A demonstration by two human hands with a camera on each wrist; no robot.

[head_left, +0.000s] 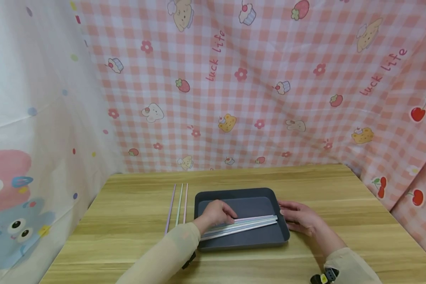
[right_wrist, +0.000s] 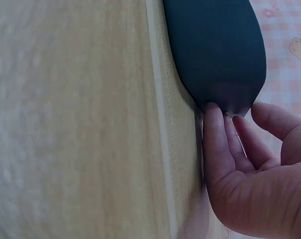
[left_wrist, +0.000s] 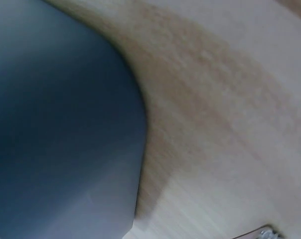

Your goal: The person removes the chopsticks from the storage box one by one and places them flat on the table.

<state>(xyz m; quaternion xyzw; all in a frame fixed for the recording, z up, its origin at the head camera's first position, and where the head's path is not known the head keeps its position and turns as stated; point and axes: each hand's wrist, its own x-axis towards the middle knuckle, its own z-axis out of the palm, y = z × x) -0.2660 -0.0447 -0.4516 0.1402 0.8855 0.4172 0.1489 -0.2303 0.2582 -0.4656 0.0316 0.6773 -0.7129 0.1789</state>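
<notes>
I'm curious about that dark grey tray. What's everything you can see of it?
The dark grey tray is a shallow, open-topped rectangle with rounded corners and raised walls. It looks smooth; metal or plastic, I can't tell. It lies flat, right way up, on the wood-grain table, and a bunch of pastel sticks slants across its floor. The right hand touches its right end; the left hand reaches in, but whether it touches the tray isn't clear.

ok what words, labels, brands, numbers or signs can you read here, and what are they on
"luck life", on the pink checked cloth, near the upper middle
"luck life", on the same cloth, farther right
No readable text shows on the tray or sticks
Any marking on the right wrist device is too small to read
</notes>
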